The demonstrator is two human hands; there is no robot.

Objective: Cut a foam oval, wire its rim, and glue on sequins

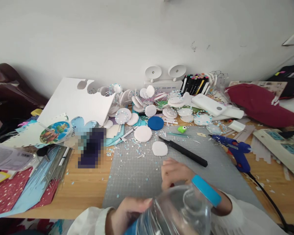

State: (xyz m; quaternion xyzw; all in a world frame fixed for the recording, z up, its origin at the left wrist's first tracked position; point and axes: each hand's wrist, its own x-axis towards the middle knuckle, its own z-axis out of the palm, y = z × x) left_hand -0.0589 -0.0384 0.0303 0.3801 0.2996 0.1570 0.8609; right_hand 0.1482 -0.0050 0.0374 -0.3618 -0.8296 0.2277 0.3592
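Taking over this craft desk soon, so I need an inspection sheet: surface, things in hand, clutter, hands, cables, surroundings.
Surface: wooden table with grey cutting mat, strewn with paper scraps.
Job's things: clear plastic bottle with blue cap, held above the mat's near edge.
Clutter: white discs, blue disc, black pen-like tool, paper stacks at left.
Grippers: left hand grips the bottle's side; right hand curled behind it, grip unclear.
Cables: black cord runs from blue glue gun toward the near edge.
Surroundings: white wall; dark red cap at right.
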